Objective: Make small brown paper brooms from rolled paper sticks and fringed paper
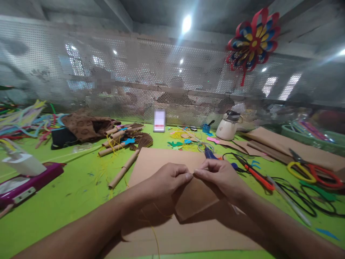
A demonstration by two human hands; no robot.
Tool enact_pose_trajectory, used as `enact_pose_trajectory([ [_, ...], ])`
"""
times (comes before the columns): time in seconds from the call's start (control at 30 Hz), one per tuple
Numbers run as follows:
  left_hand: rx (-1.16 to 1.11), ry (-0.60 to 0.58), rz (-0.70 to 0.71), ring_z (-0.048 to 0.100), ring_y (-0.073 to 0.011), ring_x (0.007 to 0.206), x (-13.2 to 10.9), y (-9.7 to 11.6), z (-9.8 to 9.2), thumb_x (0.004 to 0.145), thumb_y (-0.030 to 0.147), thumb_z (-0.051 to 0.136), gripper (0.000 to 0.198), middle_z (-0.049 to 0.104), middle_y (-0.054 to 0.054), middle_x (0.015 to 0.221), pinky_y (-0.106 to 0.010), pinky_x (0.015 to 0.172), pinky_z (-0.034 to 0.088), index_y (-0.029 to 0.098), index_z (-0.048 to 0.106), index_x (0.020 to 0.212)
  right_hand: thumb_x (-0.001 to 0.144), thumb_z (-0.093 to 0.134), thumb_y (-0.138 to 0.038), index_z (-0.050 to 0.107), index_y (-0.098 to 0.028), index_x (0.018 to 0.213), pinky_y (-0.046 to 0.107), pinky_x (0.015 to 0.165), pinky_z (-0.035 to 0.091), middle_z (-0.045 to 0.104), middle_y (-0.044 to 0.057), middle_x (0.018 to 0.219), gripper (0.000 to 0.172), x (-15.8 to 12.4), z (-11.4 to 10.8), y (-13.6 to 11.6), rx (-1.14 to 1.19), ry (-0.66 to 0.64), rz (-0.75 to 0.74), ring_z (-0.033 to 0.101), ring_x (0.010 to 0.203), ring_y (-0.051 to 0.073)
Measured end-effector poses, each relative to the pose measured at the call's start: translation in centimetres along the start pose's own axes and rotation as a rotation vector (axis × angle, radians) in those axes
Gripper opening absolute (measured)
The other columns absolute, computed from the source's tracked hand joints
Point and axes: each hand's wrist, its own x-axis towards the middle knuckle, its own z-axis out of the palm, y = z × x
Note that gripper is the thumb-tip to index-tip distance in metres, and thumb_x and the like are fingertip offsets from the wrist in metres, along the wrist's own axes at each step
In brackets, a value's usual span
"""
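My left hand (174, 177) and my right hand (222, 176) meet fingertip to fingertip near the middle of the head view. Both pinch the upper edge of a small piece of brown kraft paper (195, 201), which hangs tilted below the fingers. Beneath it lies a large brown kraft sheet (183, 239), shaded by my arms. A yellow thread (155, 235) trails over this sheet under my left forearm. Just beyond my right hand is a dark blue glue gun (210, 153), partly hidden by the fingers.
Paper tubes with fringed brown ends (125, 167) lie left of the sheet. A purple power strip (51, 176) sits at far left. On the right are scissors (314, 172), an orange-handled tool (260, 178) and black cords. A phone (159, 121) and a white kettle (228, 126) stand behind.
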Motion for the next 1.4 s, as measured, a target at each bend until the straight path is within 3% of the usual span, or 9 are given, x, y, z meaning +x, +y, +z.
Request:
enact_pose_trajectory([
  [0.17,0.118,0.044,0.023,0.042,-0.0114,0.063,-0.1,0.2,-0.1,0.085,0.039,0.044,0.028,0.045,0.003,0.065,-0.022,0.055,0.032,0.017,0.048,0.069,0.056,0.081,-0.046,0.059,-0.015,0.055,0.023,0.046,0.029,0.052,-0.004,0.049,0.038,0.0,0.0,-0.2,-0.039,0.019,-0.008,0.04,0.045,0.008],
  [0.47,0.044,0.084,0.077,0.051,-0.0135,0.071,0.1,-0.5,0.6,0.086,0.036,0.046,0.026,0.06,-0.002,0.077,-0.023,0.062,0.04,0.015,0.06,0.084,0.058,0.082,-0.042,0.064,-0.014,0.066,0.023,0.052,0.037,0.062,-0.001,0.059,0.034,0.3,-0.1,0.7,0.001,-0.042,-0.016,0.052,0.053,0.011],
  [0.87,0.183,0.056,0.11,0.047,-0.012,0.067,-0.2,0.1,0.2,0.087,0.033,0.043,0.026,0.053,0.002,0.068,-0.02,0.058,0.035,0.016,0.054,0.071,0.053,0.081,-0.051,0.064,-0.015,0.054,0.025,0.048,0.037,0.056,0.0,0.051,0.039,0.0,0.2,-0.4,-0.141,-0.003,-0.08,0.047,0.05,0.011],
  [1.0,0.178,0.057,0.123,0.045,-0.0121,0.067,-0.1,0.1,0.1,0.088,0.034,0.043,0.025,0.051,0.002,0.068,-0.021,0.06,0.035,0.017,0.053,0.072,0.053,0.081,-0.05,0.063,-0.015,0.054,0.024,0.048,0.034,0.054,-0.001,0.05,0.04,0.0,0.3,-0.1,-0.087,-0.002,-0.057,0.043,0.048,0.01],
  [1.2,0.137,0.064,0.073,0.041,-0.0114,0.064,-0.1,0.0,-0.2,0.088,0.035,0.043,0.027,0.045,0.003,0.065,-0.022,0.058,0.033,0.017,0.05,0.068,0.063,0.077,-0.05,0.058,-0.015,0.052,0.024,0.049,0.034,0.051,-0.003,0.05,0.042,0.9,-0.7,0.6,-0.027,-0.003,-0.069,0.042,0.048,0.008],
  [1.4,0.079,0.043,0.047,0.039,-0.0114,0.064,-0.2,0.2,-0.3,0.088,0.039,0.041,0.029,0.042,0.003,0.068,-0.023,0.057,0.032,0.017,0.046,0.07,0.071,0.069,-0.056,0.069,-0.014,0.074,0.027,0.06,0.043,0.062,0.003,0.066,0.042,0.9,-0.8,0.1,0.0,0.012,-0.132,0.054,0.061,0.013],
])
